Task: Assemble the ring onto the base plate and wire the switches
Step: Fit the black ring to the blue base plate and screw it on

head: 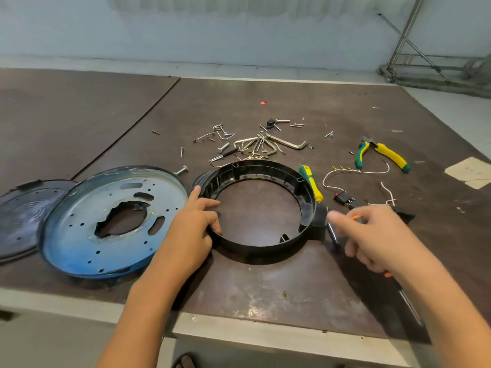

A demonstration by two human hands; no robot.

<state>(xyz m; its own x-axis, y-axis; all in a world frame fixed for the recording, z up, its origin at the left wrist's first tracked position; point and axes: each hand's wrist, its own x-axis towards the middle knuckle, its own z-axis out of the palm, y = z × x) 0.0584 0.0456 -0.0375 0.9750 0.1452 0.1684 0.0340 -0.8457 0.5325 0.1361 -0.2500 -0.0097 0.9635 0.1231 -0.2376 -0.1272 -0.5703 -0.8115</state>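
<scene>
Spreading across most of the view, the dark tabletop carries everything loose, with nothing fastened yet. The blue-tinted metal base plate lies at the left, its centre hole ragged, partly overlapping a dark round cover that the frame edge cuts off. Just right of the plate sits the black plastic ring, flat on the tabletop and apart from the plate. The left hand has its grip closed over the ring's near-left wall, fingers curled inside and forefinger lying along the rim. The right hand hovers at the ring's right side, blurred by motion; something with orange marks and a slim metal shaft shows under it, but I cannot tell whether that grip holds it.

The step in hand looks like seating the ring: it would need lifting left and lowering onto the plate, lined up with the plate's holes.

Smaller still, the yellow-green pliers and screwdriver lie beyond, white wires trail to black switches, partly hidden by the right hand, and hex keys with screws are scattered behind.
</scene>
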